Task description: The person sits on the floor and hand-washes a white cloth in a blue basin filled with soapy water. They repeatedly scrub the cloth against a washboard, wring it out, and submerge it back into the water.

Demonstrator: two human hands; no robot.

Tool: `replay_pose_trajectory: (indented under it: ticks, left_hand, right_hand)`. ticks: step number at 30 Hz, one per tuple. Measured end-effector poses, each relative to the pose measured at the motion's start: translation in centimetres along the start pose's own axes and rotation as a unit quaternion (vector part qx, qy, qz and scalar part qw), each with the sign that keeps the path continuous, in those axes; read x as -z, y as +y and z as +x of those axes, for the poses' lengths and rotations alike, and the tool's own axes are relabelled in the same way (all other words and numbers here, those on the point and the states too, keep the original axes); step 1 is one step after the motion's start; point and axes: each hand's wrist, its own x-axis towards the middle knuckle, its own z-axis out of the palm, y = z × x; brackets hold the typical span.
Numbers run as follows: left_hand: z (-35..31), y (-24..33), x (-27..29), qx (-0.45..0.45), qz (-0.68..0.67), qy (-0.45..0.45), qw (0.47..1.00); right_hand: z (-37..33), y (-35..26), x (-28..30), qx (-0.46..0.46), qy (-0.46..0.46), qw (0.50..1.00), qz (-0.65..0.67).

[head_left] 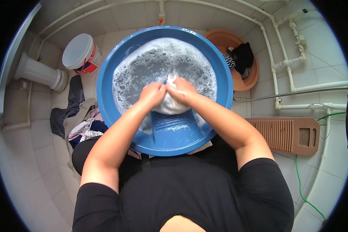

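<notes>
Both of my hands are together over a large round blue washtub (pixel 106 87), gripping a wet white cloth (pixel 173 106). My left hand (pixel 152 94) is closed on the cloth's left side, knuckles up. Close beside it, my right hand (pixel 183 91) is closed on the other side, with a bit of cloth and foam sticking up between the two. The lower part of the cloth bulges below my hands onto the top of the tub's ridged built-in washboard (pixel 174 125). Foamy grey water (pixel 143 69) lies around and beyond my hands.
A white bucket (pixel 78 52) and a white pedestal (pixel 40 71) stand at the left, above piled clothes (pixel 81 120). An orange basin (pixel 255 77) with dark clothes (pixel 242 58) sits at the far right. Nearer are a brown washboard (pixel 284 135), white pipes (pixel 274 58) and a green hose (pixel 303 193).
</notes>
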Motion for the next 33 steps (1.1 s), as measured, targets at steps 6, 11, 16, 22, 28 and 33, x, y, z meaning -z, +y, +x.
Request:
replay_pose_trajectory:
  ticks: [6,11,16,22,28,33]
  left_hand:
    - [-8.6,0.4,-3.7,-0.267,0.029,0.252,0.930]
    - [-4.0,0.4,-3.5,-0.050,0.020,0.181,0.982]
    - [-0.1,-2.0,-2.8,-0.045,0.056,0.094,0.993]
    - [-8.0,-1.0,-2.6,-0.254,0.034,0.194,0.947]
    - [-5.7,0.8,-3.1,-0.126,0.065,0.092,0.986]
    - [-0.2,0.1,-2.5,-0.103,0.067,0.276,0.953]
  right_hand:
    - [-8.5,-2.2,1.6,0.279,0.185,0.941,0.050]
    - [-3.3,-0.9,-0.8,0.108,0.067,0.989,0.069]
    - [-1.1,-2.0,-1.7,0.032,0.197,0.977,-0.072]
    - [-8.9,-3.9,1.9,0.130,0.115,0.983,0.061]
    - [-6.7,-1.0,-1.1,0.192,0.136,0.966,0.109]
    - [-1.1,-1.9,-1.9,0.074,0.229,0.969,-0.047]
